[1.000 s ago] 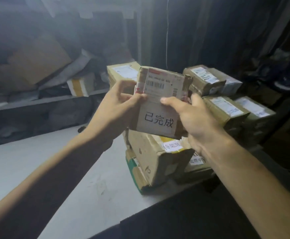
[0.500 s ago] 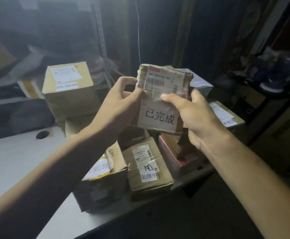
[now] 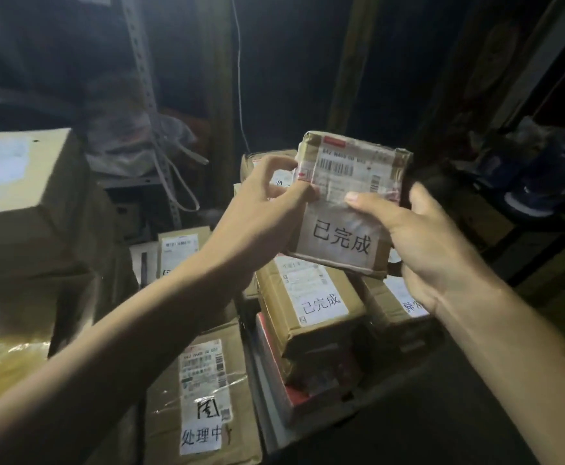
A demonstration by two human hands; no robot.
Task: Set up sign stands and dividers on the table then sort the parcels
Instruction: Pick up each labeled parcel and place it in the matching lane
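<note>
held parcel [image 3: 351, 182]: small brown taped box, centre-right of the frame, lifted clear above the pile, front face to the camera, tilted a bit; barcode label on top half, white sticker "已完成" on lower half
left grip [image 3: 264, 219]: closed round the held parcel's left edge, thumb on the front face, index finger curled at the upper left corner, other fingers hidden behind
right grip [image 3: 425, 250]: closed round the held parcel's right side, thumb laid across the front over the clear tape, fingers wrapped behind the right edge
second parcel [image 3: 311, 307]: brown box directly below the held parcel, also stickered "已完成", on top of the stack, not touching the held one
red-edged box [image 3: 274, 374]: flat, under the second parcel, lower centre
right parcel [image 3: 398, 303]: beside the second parcel, under the right wrist, sticker partly hidden, can't read it
processing parcel [image 3: 204, 391]: brown taped box, lower centre-left, sticker "处理中", partly behind the left forearm
small parcel [image 3: 177, 253]: mid-left, barcode label, behind the left forearm
big box [image 3: 26, 203]: large carton, left edge of the frame, blurred label
shelf post [image 3: 140, 78]: perforated metal upright, upper left
cord [image 3: 239, 78]: thin, hangs down at upper centre
shoes [image 3: 549, 182]: dark blue, right edge, dim
</note>
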